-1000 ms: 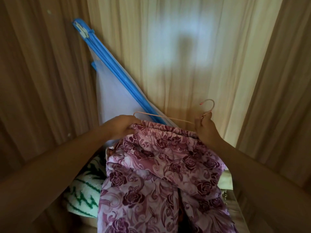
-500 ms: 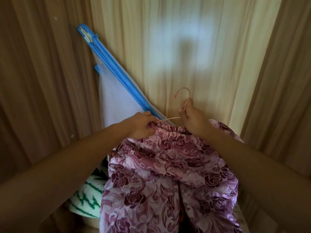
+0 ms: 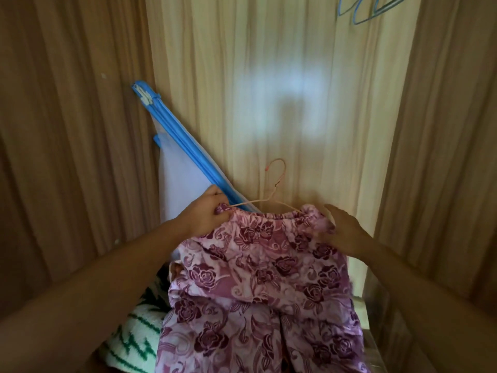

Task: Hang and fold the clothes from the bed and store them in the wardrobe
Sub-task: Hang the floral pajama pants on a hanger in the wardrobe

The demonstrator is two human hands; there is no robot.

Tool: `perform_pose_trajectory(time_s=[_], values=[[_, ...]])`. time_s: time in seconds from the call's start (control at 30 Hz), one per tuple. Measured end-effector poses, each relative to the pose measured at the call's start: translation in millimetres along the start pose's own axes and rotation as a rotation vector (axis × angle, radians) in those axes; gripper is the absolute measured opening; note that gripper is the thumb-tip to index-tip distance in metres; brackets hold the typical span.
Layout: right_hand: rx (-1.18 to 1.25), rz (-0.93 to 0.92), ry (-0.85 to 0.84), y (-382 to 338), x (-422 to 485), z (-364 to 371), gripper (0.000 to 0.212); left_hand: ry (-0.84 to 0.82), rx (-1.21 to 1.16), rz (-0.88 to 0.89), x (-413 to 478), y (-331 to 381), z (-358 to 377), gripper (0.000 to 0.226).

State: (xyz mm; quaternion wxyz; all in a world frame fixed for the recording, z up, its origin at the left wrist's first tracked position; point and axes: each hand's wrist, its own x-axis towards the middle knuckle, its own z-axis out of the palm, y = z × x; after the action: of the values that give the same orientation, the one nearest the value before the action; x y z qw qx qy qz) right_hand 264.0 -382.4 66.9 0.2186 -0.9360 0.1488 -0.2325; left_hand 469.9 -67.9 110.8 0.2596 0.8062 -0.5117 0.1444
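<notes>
Centre frame: pink-purple rose-print garment (image 3: 255,265), waistband threaded on a thin peach wire hanger (image 3: 279,181), hook up, inside the wood-grain wardrobe (image 3: 67,130). Left hand (image 3: 207,214) has its fingers curled tight, pinching the waistband's left end. Right hand (image 3: 347,230) lies slack, fingers extended against the waistband's right end, slightly blurred. Blue-framed white mesh panel (image 3: 183,152) leans centre left.

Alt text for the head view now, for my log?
The left hand grips one waistband end of purple floral trousers on a pink wire hanger; the right hand rests open at the other end. Blue hangers above right.
</notes>
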Motion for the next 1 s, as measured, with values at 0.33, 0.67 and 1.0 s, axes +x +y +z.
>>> perform_pose_trajectory(time_s=[0.33,0.67,1.0], values=[[0.135,-0.069,0.269,-68.7,32.2,-33.1,0.034,0.04,-0.105,-0.258,-20.6,22.4,-110.1,0.101],[0.122,-0.227,0.424,-184.3,86.8,-120.3,0.029,0.442,0.675,-0.212,-18.2,46.6,-236.8,0.037],[-0.133,-0.122,0.61,-266.6,146.9,-161.8,0.035,0.622,0.97,-0.396,24.8,99.5,-331.9,0.011]])
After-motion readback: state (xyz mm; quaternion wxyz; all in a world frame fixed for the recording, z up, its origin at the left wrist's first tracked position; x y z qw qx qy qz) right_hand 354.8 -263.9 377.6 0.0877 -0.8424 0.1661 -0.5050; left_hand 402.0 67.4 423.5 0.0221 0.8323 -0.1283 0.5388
